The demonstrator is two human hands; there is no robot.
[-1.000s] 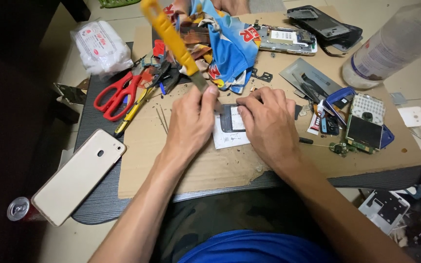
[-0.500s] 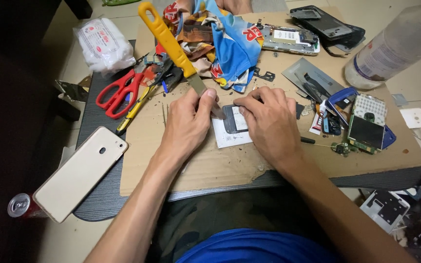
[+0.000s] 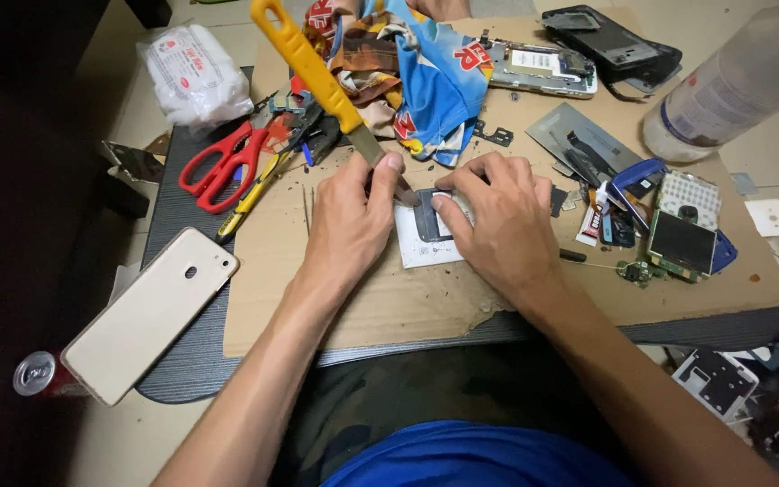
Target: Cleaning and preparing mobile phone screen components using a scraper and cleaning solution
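Observation:
My left hand (image 3: pixel 349 221) grips a yellow-handled utility knife (image 3: pixel 313 68), its handle slanting up and away and its blade tip down at a small dark grey part (image 3: pixel 430 216). That part lies on a white paper square (image 3: pixel 426 248) on a sheet of brown cardboard (image 3: pixel 407 298). My right hand (image 3: pixel 493 221) presses on the part from the right, fingers curled over its edge. Most of the part is hidden under the two hands.
Red scissors (image 3: pixel 223 162) and small tools lie at left; a gold phone (image 3: pixel 151 311) lies face down on the dark mat, a drink can (image 3: pixel 38 374) beside it. Crumpled cloth (image 3: pixel 426 77), opened phones (image 3: pixel 543 68), circuit parts (image 3: pixel 682 239), a plastic bottle (image 3: pixel 732 86) and a white packet (image 3: pixel 191 72) crowd the back.
The view has shifted slightly. My left hand turned the knife so the yellow handle stands steeper, and both hands stay pressed together over the small part.

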